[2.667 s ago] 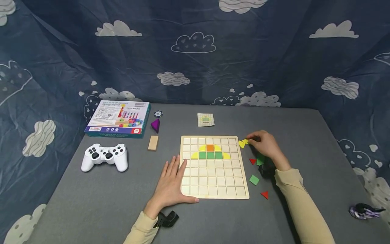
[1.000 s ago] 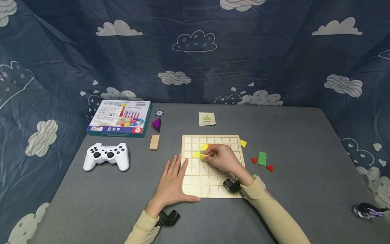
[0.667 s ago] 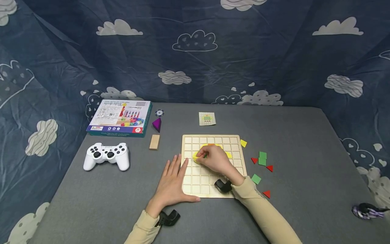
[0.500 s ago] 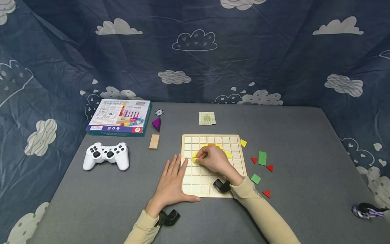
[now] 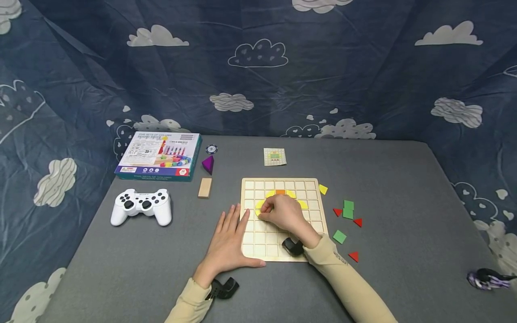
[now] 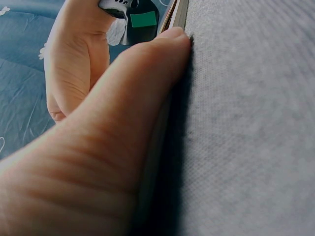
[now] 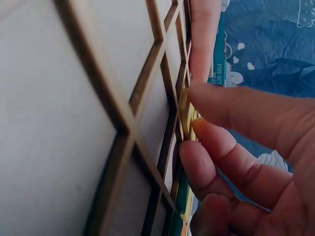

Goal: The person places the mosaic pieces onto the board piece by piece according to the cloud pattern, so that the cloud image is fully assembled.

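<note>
The wooden grid board (image 5: 254,252) lies flat mid-table. Along its left and front edges rests my left hand (image 5: 226,246), fingers spread, thumb (image 6: 165,51) at the near edge. My right hand (image 5: 286,212) is over the board, its thumb and fingertips pinching a yellow tile (image 7: 185,114) down at a cell on the left side. Above it sits another yellow tile (image 5: 258,204). An orange square tile (image 5: 280,192) lies in an upper row, flanked by yellow tiles. The green tiles in the board's row are hidden in the head view by the right hand.
Right of the board lie a yellow tile (image 5: 323,189), green squares (image 5: 348,209) and red triangles (image 5: 353,256). Behind it is a pattern card (image 5: 274,157). To the left are a wooden block (image 5: 204,188), purple piece (image 5: 208,165), poker chip (image 5: 211,149), box (image 5: 157,154) and game controller (image 5: 141,207).
The right hand has picked a yellow tile from beside the board, carried it left over the grid and brought it down at a left-side cell. The left hand has stayed in place.
</note>
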`<state>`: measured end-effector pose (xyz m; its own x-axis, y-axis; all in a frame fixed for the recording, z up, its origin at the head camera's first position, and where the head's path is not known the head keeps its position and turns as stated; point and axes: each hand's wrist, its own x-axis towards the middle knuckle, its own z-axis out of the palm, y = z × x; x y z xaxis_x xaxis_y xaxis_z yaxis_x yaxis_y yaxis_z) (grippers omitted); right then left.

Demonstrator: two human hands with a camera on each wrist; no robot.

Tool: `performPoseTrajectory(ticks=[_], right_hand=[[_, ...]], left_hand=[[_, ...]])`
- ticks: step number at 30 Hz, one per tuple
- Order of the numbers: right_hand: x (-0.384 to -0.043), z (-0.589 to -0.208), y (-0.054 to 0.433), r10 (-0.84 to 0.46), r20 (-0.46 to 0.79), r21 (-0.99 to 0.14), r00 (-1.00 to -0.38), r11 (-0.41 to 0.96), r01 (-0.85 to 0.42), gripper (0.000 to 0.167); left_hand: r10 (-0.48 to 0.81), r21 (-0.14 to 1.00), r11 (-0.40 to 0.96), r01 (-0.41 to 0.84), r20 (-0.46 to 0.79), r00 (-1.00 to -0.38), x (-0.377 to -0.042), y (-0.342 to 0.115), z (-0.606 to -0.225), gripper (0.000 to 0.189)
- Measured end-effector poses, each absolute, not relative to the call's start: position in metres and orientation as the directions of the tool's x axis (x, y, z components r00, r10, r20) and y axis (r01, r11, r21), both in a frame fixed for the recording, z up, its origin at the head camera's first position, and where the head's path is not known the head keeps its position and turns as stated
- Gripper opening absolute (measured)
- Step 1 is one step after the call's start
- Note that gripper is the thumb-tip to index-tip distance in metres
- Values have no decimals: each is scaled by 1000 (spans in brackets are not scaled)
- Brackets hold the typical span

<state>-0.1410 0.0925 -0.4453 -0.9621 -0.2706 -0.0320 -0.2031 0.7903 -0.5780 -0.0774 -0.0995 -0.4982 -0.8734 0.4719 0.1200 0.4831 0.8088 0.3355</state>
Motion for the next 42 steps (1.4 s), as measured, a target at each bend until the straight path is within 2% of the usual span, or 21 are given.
performPoseTrajectory(ticks=[14,23,30,36,42], right_hand=[[-139,-441,110,-248,-67,-577,-967,800,-165,21],[-137,-435,178,-122,17,-580,-992,807,-109,17],[-133,-434,232,34,32,-529,-999,849,12,26],[-128,-436,267,110,-40,-483,-993,868,116,37],[-128,-438,289,137,-129,-439,-982,880,180,45]], left_hand=[[472,346,801,488,137,-871,-77,-97,-498,131],[458,372,809,455,87,-885,-77,-99,-497,132],[464,374,800,469,110,-879,-77,-100,-497,132],[474,382,781,494,153,-867,-76,-100,-498,131],[472,391,783,484,134,-871,-76,-100,-498,131]])
